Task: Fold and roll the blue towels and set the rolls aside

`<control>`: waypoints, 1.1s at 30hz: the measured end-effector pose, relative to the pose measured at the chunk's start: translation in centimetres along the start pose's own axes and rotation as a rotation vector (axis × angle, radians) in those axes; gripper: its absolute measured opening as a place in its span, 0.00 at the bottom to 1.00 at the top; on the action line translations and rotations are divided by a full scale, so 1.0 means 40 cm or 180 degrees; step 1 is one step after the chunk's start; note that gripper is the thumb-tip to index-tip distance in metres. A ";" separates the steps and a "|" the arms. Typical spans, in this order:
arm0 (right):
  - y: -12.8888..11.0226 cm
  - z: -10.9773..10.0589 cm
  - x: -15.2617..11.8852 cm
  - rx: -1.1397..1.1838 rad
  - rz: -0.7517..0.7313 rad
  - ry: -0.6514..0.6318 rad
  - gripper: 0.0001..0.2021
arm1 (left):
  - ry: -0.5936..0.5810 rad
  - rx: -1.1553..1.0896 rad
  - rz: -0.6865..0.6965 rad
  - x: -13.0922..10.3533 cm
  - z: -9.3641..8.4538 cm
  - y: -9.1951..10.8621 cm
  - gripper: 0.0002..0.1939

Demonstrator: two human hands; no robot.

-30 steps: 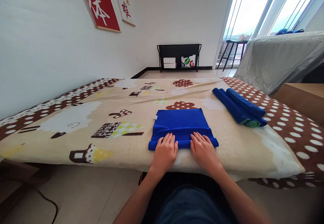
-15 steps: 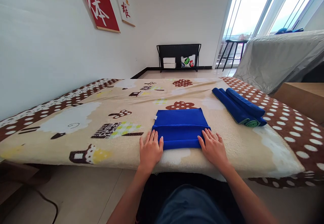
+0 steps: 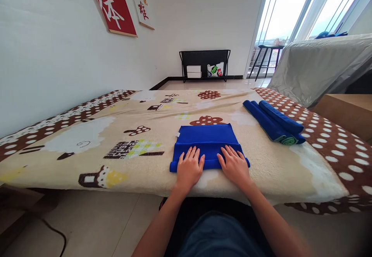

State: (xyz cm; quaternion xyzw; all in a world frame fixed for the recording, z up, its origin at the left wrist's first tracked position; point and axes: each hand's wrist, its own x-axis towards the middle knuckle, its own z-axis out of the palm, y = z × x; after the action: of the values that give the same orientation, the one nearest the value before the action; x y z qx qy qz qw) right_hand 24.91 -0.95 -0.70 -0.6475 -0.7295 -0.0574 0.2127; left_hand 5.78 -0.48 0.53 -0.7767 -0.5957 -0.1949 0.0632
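Note:
A blue towel (image 3: 207, 134) lies in front of me on the patterned blanket, its near part folded over toward the far side and a small white tag at its far left corner. Flat on the folded part, left of its middle, rests my left hand (image 3: 189, 166) with fingers stretched out. My right hand (image 3: 235, 167) lies the same way on the right half, fingers spread. Both palms reach over the near edge of the cloth. To the right are rolled blue towels (image 3: 274, 123), one showing green in its coiled end.
The blanket (image 3: 139, 113) has a brown polka-dot border and covers the bed. Beyond it, a black rack (image 3: 205, 59) stands by the wall. At right are a silver-grey covered piece of furniture (image 3: 316, 61), a brown box (image 3: 345, 110) and a dark stool (image 3: 269, 55).
Both hands have moved inward from the towel's side edges onto its folded near part. The near fold's ends now show at both sides. The rolled towels have stayed put.

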 end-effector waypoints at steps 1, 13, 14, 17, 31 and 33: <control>0.020 0.002 0.001 -0.0022 0.0076 0.0036 0.24 | 0.0054 0.0032 -0.0063 -0.005 0.000 -0.020 0.25; 0.204 -0.018 -0.097 0.0062 -0.0560 0.1031 0.16 | 0.0756 0.0157 0.0664 -0.116 -0.054 -0.192 0.18; 0.213 -0.024 -0.107 0.0103 -0.0679 0.1109 0.14 | 0.0744 0.0122 0.0810 -0.130 -0.059 -0.196 0.17; 0.236 -0.038 -0.126 0.0242 -0.1053 0.1033 0.12 | 0.0617 0.0017 0.1100 -0.159 -0.067 -0.205 0.19; 0.217 -0.028 -0.079 0.0259 -0.0731 0.0723 0.12 | 0.0574 -0.0035 0.0494 -0.091 -0.034 -0.197 0.18; 0.215 -0.027 -0.071 0.0242 -0.0698 0.0695 0.12 | 0.0564 -0.0035 0.0435 -0.078 -0.027 -0.196 0.17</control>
State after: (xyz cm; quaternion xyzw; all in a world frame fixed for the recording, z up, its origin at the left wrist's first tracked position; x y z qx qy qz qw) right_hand 33.69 -2.63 -2.46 -0.5454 -0.7700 -0.1227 0.3075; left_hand -2.57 -1.45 -0.71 -0.7955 -0.5323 -0.2613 0.1244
